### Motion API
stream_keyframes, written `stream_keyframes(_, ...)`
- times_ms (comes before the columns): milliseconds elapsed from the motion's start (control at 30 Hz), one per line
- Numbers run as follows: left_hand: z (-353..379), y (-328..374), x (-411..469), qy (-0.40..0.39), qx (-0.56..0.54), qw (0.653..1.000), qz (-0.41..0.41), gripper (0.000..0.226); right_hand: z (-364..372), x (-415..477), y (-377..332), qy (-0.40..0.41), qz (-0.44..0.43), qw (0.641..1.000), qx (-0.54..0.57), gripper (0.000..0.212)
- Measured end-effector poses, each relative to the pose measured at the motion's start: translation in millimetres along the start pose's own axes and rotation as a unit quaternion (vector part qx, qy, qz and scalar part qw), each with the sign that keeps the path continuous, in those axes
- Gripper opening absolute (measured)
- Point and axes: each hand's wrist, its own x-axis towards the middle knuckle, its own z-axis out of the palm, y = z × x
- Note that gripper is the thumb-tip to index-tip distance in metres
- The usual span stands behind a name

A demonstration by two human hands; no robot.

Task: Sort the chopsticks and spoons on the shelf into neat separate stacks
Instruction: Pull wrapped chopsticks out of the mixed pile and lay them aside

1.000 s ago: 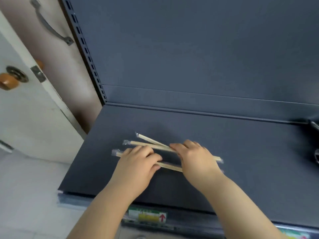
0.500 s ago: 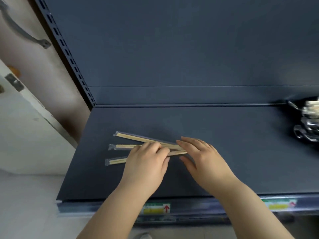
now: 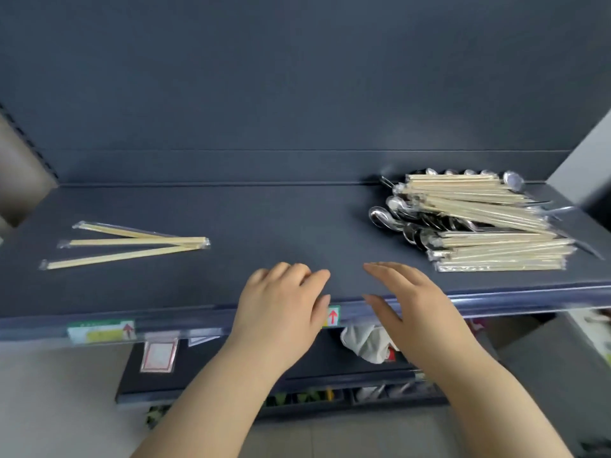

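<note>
Premises: a retail shop. The fixture is a dark grey metal display shelf (image 3: 264, 219) with a matching flat back panel (image 3: 297, 94) and a slotted upright post (image 3: 29, 143) at its left side. A clear plastic ticket strip (image 3: 198, 320) runs along the front edge and carries 2 paper labels with red arrows (image 3: 101, 332). 1 red-bordered white tag (image 3: 158, 356) hangs below it. Stock lies in bulk: a heap of plastic-wrapped wooden chopsticks (image 3: 489, 213) and shiny steel spoons (image 3: 380, 216). A lower dark shelf (image 3: 211, 378) holds further goods.
</note>
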Motion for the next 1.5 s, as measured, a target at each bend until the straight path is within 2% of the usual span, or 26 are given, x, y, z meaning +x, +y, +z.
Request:
stream_keyframes(233,12,66,23,-0.001,-0.004,1.0,0.023,0.039,-33,-29,61,-0.015,0.046,0.998,0.032,0.042)
stream_keyframes(467,36,80,81,0.007,0.006,0.999,0.037,0.04,-45,1,112,-0.008,0.077,0.997,0.025,0.04)
stream_keyframes(633,66,87,137,0.012,-0.017,0.998,0.061,0.027,-61,31,159,0.026,0.115,0.993,-0.003,0.035)
stream_keyframes(867,93,121,200,0.014,-0.042,0.994,0.096,0.026,-81,47,229,0.046,0.163,0.986,-0.002,0.029)
stream_keyframes(1067,120,159,238,0.019,-0.016,0.997,0.068,0.026,-95,96,298,0.035,0.09,0.995,-0.022,0.023)
stream_keyframes(1167,124,188,249,0.015,-0.005,0.999,0.033,0.034,-102,118,328,0.015,0.037,0.999,-0.006,0.022)
stream_keyframes(1300,137,221,259,0.004,-0.004,1.0,0.022,0.016,-107,143,358,-0.019,-0.016,1.0,0.016,0.022)
stream_keyframes(1500,159,251,268,-0.02,0.02,0.999,-0.016,0.019,-91,163,382,-0.083,-0.063,0.994,-0.021,0.027)
